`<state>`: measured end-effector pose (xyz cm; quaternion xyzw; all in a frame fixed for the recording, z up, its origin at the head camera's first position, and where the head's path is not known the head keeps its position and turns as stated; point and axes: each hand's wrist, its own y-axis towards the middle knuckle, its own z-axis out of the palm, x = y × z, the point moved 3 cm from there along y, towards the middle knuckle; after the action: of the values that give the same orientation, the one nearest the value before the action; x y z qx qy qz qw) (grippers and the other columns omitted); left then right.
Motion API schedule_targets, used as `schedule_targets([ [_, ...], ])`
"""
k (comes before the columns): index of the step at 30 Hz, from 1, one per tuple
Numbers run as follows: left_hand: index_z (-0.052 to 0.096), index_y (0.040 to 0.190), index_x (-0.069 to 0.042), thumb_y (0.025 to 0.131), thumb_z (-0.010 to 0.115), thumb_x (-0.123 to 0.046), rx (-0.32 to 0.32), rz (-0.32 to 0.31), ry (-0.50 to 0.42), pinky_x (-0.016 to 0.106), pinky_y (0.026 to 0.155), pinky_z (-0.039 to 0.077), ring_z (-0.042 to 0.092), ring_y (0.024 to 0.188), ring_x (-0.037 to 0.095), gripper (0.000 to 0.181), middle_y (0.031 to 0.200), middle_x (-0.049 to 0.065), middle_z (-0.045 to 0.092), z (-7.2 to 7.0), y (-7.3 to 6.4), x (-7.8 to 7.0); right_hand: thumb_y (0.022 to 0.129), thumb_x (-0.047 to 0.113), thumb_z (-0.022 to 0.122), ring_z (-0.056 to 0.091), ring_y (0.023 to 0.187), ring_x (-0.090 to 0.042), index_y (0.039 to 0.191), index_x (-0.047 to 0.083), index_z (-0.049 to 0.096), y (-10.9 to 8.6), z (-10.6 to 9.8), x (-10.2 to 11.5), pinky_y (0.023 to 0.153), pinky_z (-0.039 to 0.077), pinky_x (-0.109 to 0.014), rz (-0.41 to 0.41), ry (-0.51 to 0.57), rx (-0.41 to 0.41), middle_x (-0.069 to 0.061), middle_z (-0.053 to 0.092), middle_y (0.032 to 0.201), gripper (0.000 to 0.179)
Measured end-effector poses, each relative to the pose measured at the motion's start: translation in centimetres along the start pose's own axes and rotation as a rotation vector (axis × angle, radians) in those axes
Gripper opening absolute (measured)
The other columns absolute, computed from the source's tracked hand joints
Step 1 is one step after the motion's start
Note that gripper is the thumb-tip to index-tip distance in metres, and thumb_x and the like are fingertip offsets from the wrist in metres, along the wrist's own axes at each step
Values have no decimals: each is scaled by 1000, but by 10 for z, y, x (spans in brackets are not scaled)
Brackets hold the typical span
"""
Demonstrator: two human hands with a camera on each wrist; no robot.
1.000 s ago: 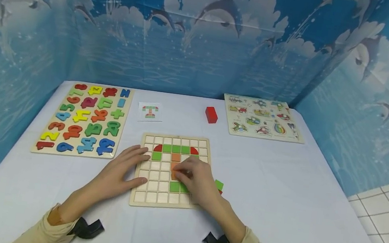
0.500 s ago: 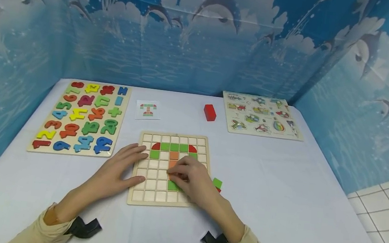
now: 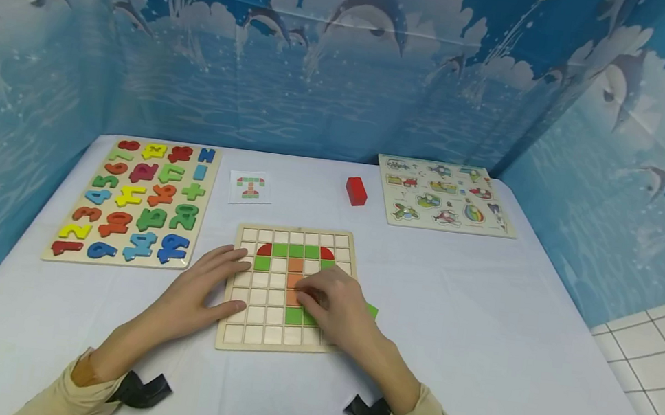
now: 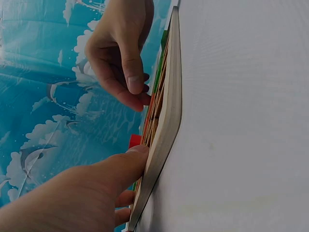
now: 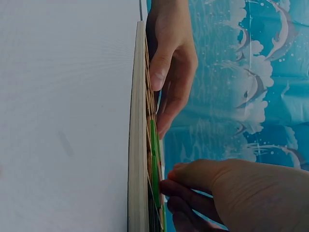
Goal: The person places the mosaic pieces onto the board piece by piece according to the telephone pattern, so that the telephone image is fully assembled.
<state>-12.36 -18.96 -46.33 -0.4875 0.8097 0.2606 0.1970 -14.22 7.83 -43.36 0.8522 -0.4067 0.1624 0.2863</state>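
A wooden grid board (image 3: 241,345) lies on the table, bearing red, green and orange tiles. My left hand (image 3: 198,288) rests on its left edge, fingers spread; in the left wrist view its thumb (image 4: 137,150) touches the rim. Over the board's right half, my right hand (image 3: 340,305) has its fingers bent, the tips at the lowest orange tile (image 3: 292,298). No piece shows between its fingers in the right wrist view (image 5: 193,186). Two more orange tiles (image 3: 295,273) run up the column. Green tiles (image 3: 294,316) below are partly hidden by the right hand.
A loose green tile (image 3: 372,311) lies right of the board, mostly behind my right hand. Farther back are a pattern card (image 3: 250,188), a red block (image 3: 356,191) and a picture puzzle (image 3: 448,197). A number puzzle (image 3: 133,204) stands left.
The right fingertips shifted left over the lowest orange tile, then back right, uncovering much of it again. My left hand stays on the board edge. The view has shifted slightly.
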Motion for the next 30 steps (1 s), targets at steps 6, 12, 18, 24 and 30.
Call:
schedule_targets([
  [6, 60, 148, -13, 93, 81, -37, 5, -11, -4, 64, 123, 32, 28, 159, 37, 63, 166, 7, 45, -1, -1, 1, 93, 14, 83, 62, 89, -8, 104, 15, 82, 0, 0, 3, 81, 57, -29, -9, -2, 20, 7, 77, 95, 11],
  [12, 60, 147, -12, 93, 82, -36, -2, -3, 0, 64, 123, 32, 29, 159, 37, 63, 165, 8, 45, -2, -1, -1, 93, 12, 82, 68, 95, -9, 105, 14, 82, -2, -9, -5, 84, 60, -28, 23, 82, -21, 6, 77, 100, 13],
  [18, 60, 148, -12, 93, 82, -36, 4, -6, 4, 64, 123, 32, 28, 159, 36, 64, 166, 7, 45, -1, 0, -2, 92, 8, 82, 71, 89, -10, 106, 10, 82, -13, -31, -23, 79, 63, -32, 122, 71, -93, 2, 78, 100, 14],
  [24, 60, 147, -11, 92, 82, -35, -3, -7, 9, 64, 123, 32, 29, 159, 37, 64, 166, 8, 45, -2, 0, -1, 91, 11, 83, 72, 95, -16, 112, 10, 80, -27, -50, -43, 85, 63, -39, 231, 18, -76, 0, 78, 106, 21],
  [30, 60, 148, -12, 93, 82, -36, 0, 1, -4, 65, 123, 31, 29, 159, 38, 64, 166, 9, 45, -1, -1, -1, 88, 12, 86, 72, 100, -20, 116, 9, 78, -49, -65, -53, 89, 62, -43, 347, 9, -50, -3, 78, 110, 29],
])
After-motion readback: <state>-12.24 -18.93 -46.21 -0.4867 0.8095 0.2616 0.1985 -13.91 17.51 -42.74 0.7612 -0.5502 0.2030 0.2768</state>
